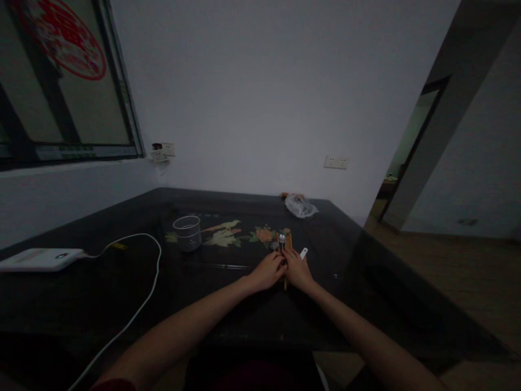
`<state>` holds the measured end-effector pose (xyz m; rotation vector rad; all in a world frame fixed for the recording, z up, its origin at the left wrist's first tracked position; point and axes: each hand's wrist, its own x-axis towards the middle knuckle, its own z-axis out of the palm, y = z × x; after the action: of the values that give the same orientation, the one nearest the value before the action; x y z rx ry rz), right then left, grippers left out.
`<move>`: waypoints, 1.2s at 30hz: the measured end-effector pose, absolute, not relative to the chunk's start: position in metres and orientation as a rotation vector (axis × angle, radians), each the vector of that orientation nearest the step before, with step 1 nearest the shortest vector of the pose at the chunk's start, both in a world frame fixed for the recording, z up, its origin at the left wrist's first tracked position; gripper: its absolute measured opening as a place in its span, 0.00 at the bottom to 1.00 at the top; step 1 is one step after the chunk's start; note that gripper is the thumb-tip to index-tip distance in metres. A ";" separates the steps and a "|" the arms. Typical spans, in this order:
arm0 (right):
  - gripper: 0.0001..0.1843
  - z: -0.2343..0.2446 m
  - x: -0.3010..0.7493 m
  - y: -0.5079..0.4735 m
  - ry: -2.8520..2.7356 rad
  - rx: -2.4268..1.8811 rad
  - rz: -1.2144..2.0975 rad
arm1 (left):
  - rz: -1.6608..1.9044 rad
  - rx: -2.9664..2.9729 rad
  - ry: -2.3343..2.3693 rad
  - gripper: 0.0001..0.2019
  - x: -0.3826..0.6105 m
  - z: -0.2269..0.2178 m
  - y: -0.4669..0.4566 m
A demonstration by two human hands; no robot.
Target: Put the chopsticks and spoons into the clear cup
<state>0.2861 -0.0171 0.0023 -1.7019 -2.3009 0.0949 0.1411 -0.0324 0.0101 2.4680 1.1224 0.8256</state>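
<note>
My left hand (pixel 267 270) and my right hand (pixel 298 269) meet over a small bundle of cutlery on the dark tabletop, with fingers curled around it from both sides. Brown chopsticks (pixel 289 240) stick out beyond the fingers, and one end pokes out on the near side. Among them a metal spoon (pixel 281 238) shows its bowl. A second rounded, shiny piece (pixel 274 246) lies by my left fingertips. From under my right hand juts a white handle (pixel 304 253) with a hole; its other end is hidden.
Left of my hands stands a clear plastic cup (pixel 188 239). A crumpled plastic bag (pixel 300 206) lies near the wall. At far left, a white device (pixel 43 259) trails a white cable (pixel 158 260) across the dark table (pixel 244 317). The tabletop bears a flower picture (pixel 226 236).
</note>
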 end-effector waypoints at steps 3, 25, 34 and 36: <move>0.31 0.000 0.291 -0.018 -2.288 -1.704 0.116 | 0.841 2.475 1.066 0.13 0.142 0.011 -0.037; 0.29 -0.004 0.295 -0.009 -2.315 -1.556 0.175 | 0.809 2.532 1.116 0.14 0.136 0.008 -0.039; 0.28 0.002 0.295 -0.014 -2.265 -1.610 0.251 | 0.833 2.522 1.101 0.14 0.133 0.009 -0.040; 0.28 0.002 0.295 -0.013 -2.255 -1.582 0.276 | 0.830 2.525 1.108 0.14 0.133 0.010 -0.040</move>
<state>0.2955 -0.0135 0.0023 -1.5825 -2.2547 0.2761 0.1328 -0.0402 0.0104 2.5248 1.1081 0.8297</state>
